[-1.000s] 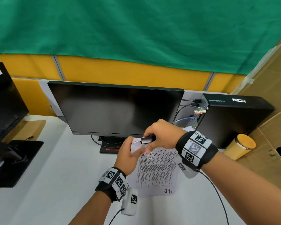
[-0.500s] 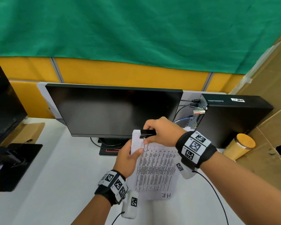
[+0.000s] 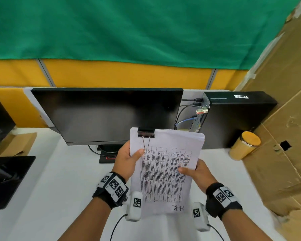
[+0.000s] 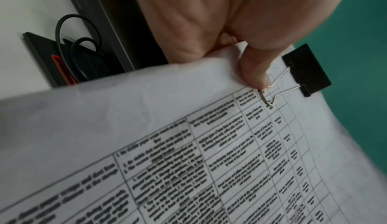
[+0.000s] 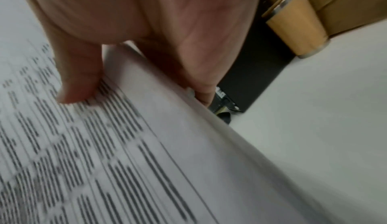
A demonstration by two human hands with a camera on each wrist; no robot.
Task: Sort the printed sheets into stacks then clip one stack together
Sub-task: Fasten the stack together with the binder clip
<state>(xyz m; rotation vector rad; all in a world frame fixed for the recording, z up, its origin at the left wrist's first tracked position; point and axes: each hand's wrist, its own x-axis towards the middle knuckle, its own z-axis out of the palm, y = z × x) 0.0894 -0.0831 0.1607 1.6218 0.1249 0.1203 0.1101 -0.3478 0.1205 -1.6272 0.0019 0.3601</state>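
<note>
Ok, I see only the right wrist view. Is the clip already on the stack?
Observer: Yes, a black binder clip grips the stack at its top edge, near the left corner.
Operator: Where is the left hand?
Observer: The left hand holds the stack's left edge, thumb by the clip's wire handle.
Operator: Does the stack lie on the desk?
Observer: No, the left hand and right hand hold it up above the desk.
</note>
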